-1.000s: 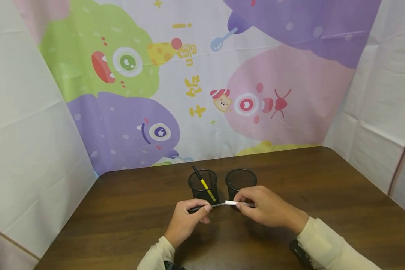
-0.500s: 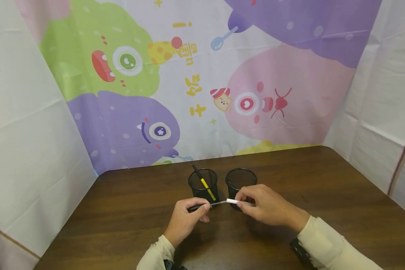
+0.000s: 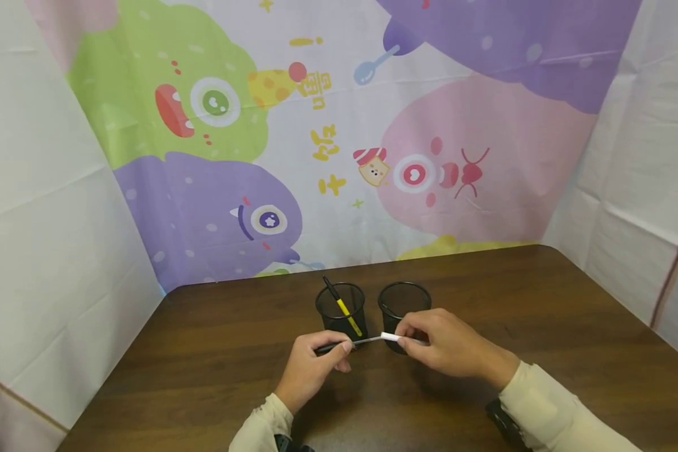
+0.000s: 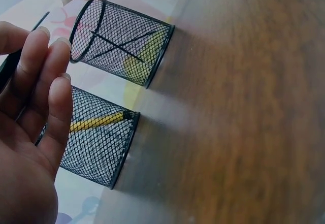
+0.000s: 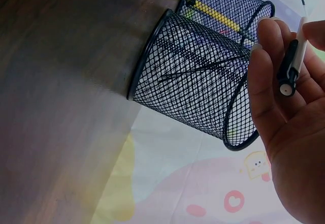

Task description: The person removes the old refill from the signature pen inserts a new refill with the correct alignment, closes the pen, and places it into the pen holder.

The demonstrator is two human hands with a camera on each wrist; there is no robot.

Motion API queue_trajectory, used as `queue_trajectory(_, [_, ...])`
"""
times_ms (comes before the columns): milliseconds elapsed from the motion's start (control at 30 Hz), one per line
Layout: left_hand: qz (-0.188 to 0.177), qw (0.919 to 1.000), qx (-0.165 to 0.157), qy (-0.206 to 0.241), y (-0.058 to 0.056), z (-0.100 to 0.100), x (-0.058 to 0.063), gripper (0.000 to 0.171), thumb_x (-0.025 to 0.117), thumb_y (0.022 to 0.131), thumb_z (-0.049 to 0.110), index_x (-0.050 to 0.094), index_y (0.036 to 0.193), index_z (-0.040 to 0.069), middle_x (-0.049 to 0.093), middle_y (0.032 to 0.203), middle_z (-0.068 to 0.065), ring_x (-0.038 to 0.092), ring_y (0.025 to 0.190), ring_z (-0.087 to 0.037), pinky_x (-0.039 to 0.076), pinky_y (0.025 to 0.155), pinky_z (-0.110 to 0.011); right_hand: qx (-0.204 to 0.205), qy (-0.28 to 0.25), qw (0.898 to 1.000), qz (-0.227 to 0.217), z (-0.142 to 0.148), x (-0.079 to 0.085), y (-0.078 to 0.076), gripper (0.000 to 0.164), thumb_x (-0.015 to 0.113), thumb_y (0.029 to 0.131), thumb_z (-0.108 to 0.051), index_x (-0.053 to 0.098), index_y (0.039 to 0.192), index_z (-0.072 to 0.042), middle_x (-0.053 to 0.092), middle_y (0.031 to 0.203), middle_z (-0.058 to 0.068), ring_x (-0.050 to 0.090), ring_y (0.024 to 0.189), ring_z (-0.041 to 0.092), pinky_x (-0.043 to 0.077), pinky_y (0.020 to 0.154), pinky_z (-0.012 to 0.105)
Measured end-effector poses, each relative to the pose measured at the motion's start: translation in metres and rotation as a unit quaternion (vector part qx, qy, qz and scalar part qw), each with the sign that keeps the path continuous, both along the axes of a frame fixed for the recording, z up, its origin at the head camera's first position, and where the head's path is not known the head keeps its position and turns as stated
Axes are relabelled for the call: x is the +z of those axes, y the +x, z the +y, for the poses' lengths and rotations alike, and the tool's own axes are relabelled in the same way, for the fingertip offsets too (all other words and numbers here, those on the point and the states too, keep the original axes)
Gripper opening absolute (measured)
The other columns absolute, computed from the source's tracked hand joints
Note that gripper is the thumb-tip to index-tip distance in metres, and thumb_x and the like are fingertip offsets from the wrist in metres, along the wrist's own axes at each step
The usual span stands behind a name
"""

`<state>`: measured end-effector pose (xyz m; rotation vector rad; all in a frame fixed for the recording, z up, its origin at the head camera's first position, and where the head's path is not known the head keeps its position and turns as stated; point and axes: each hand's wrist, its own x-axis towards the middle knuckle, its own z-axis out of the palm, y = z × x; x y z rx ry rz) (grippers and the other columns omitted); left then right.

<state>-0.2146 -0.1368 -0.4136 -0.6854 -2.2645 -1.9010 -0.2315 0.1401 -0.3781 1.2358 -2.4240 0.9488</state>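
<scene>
My left hand (image 3: 315, 364) pinches a slim black pen part (image 3: 326, 348) between thumb and fingers. From it a thin grey rod (image 3: 367, 340), like a refill, points right to the end of a white pen barrel (image 3: 390, 337). My right hand (image 3: 449, 345) holds that barrel between thumb and fingertips. The right wrist view shows the barrel's black clip (image 5: 289, 61) and round end button (image 5: 286, 89). Rod and barrel nearly line up; whether the tip sits inside the barrel I cannot tell. Both hands are above the table, in front of two mesh cups.
The left black mesh cup (image 4: 104, 153) holds a yellow and black pen (image 3: 343, 309), leaning left. In the right mesh cup (image 5: 188, 76) thin dark lines show through the mesh. Brown wooden table (image 3: 203, 364) lies below; a cartoon-printed cloth (image 3: 339, 238) hangs behind it.
The white barrel in my right hand has shifted slightly to the right, and a little more of the thin rod shows. My left hand has barely moved.
</scene>
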Motion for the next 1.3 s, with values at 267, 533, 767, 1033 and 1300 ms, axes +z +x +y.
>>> queue_trajectory(267, [-0.007, 1.0000, 0.004, 0.001, 0.0000, 0.0006, -0.0002, 0.014, 0.072, 0.094, 0.013, 0.075, 0.095, -0.001, 0.068, 0.070, -0.009, 0.068, 0.061, -0.018, 0.059, 0.065, -0.034, -0.008, 0.006, 1.000, 0.007, 0.0002, -0.0001, 0.0004, 0.009, 0.070, 0.093, -0.012, 0.068, 0.089, -0.020, 0.057, 0.075, -0.020, 0.050, 0.063, 0.001, 0.045, 0.057, 0.022])
queue_trajectory(533, [-0.002, 1.0000, 0.004, -0.002, -0.0007, 0.0004, -0.0003, 0.013, 0.071, 0.094, 0.013, 0.074, 0.094, 0.001, 0.068, 0.070, -0.008, 0.069, 0.061, -0.019, 0.059, 0.065, -0.034, -0.028, 0.029, 0.999, 0.012, 0.0008, 0.0023, 0.0014, 0.016, 0.070, 0.092, -0.014, 0.064, 0.084, -0.027, 0.055, 0.073, -0.021, 0.051, 0.065, -0.001, 0.046, 0.060, 0.023])
queue_trajectory(767, [0.002, 1.0000, 0.002, -0.008, -0.0005, 0.0000, -0.0012, 0.014, 0.071, 0.094, 0.013, 0.074, 0.095, 0.000, 0.068, 0.070, -0.009, 0.069, 0.062, -0.019, 0.059, 0.065, -0.033, -0.031, 0.053, 0.998, -0.015, 0.0001, 0.0031, 0.0027, 0.016, 0.071, 0.092, -0.018, 0.063, 0.083, -0.028, 0.054, 0.071, -0.022, 0.050, 0.063, -0.001, 0.045, 0.058, 0.023])
queue_trajectory(1033, [0.001, 1.0000, 0.001, -0.008, 0.0011, 0.0006, 0.0004, 0.013, 0.071, 0.094, 0.015, 0.074, 0.095, 0.002, 0.068, 0.070, -0.008, 0.069, 0.062, -0.019, 0.059, 0.065, -0.033, -0.030, 0.074, 0.996, -0.034, 0.0001, 0.0025, 0.0037, 0.019, 0.071, 0.092, -0.019, 0.061, 0.080, -0.030, 0.051, 0.066, -0.021, 0.047, 0.058, -0.002, 0.044, 0.053, 0.022])
queue_trajectory(1300, [-0.004, 0.9999, 0.004, -0.013, 0.0002, 0.0008, -0.0003, 0.013, 0.072, 0.094, 0.016, 0.074, 0.095, 0.003, 0.069, 0.070, -0.008, 0.069, 0.062, -0.019, 0.058, 0.066, -0.032, -0.031, 0.084, 0.995, -0.036, 0.0006, 0.0020, 0.0029, 0.018, 0.071, 0.091, -0.019, 0.061, 0.079, -0.029, 0.051, 0.066, -0.021, 0.047, 0.058, -0.002, 0.043, 0.052, 0.022])
